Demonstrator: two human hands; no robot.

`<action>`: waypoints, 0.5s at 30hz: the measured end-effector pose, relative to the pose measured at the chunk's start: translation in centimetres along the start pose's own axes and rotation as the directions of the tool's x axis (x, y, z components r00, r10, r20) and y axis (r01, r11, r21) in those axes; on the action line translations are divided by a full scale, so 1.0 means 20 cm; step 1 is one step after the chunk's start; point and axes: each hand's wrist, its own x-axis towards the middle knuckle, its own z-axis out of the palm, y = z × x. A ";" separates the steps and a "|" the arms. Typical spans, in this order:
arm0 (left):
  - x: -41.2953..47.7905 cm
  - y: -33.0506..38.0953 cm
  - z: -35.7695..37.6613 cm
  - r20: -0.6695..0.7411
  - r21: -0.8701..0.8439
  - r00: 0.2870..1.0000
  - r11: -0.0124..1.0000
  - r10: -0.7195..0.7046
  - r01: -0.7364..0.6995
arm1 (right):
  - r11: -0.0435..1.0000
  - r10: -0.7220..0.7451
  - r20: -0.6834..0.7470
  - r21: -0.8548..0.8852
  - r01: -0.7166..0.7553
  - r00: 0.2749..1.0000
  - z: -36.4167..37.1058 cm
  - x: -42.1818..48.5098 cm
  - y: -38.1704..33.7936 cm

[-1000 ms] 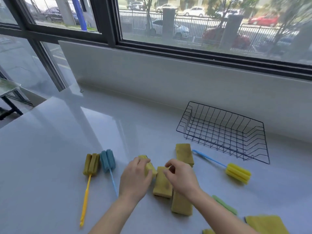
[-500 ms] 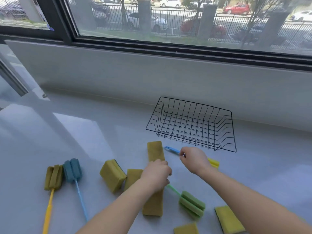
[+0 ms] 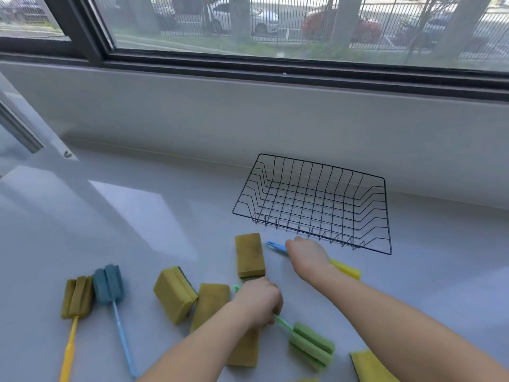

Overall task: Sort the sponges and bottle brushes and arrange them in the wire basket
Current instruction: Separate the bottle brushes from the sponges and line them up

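Wire basket sits on grey surface, close under the window wall, right of centre. All sponges and brushes lie outside it, on the near side.

Left hand: fingers closed round the handle of the green brush. Handle tip pokes out past the knuckles; foam head lies on the surface to the near right of the hand.

Right hand: fingers curled down over the blue handle of the yellow brush, gripping it just in front of the basket's near rim. Blue handle end shows left of the hand, yellow head right of the wrist. Fingertips themselves hidden under the hand.

Sponges, all yellow-olive:
- far sponge, lengthwise, between the two hands
- left sponge, tilted, dark scouring layer showing on its right edge
- middle sponge, touching the left sponge, partly under the left forearm
- near sponge, mostly hidden by the left wrist
- right sponge, at the bottom edge, cut off by the right forearm

Two more brushes well to the left, side by side, heads touching: olive brush with yellow handle, blue brush with pale blue handle. Both handles run toward the person

Window above; parked cars and a fence outside, blurred
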 end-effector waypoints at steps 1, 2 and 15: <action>0.00 -0.01 0.01 -0.012 0.001 1.000 1.000 0.007 -0.007 | 1.000 0.009 0.014 -0.005 -0.009 1.000 0.00 0.00 0.01; 0.00 -0.01 0.02 -0.023 0.002 1.000 1.000 0.015 -0.015 | 1.000 0.016 0.029 -0.007 -0.015 0.999 0.00 0.00 0.03; -0.11 -0.11 -0.01 -0.346 -0.139 0.936 0.984 0.058 -0.112 | 0.914 0.223 -0.058 0.360 -0.188 0.973 -0.19 -0.22 0.15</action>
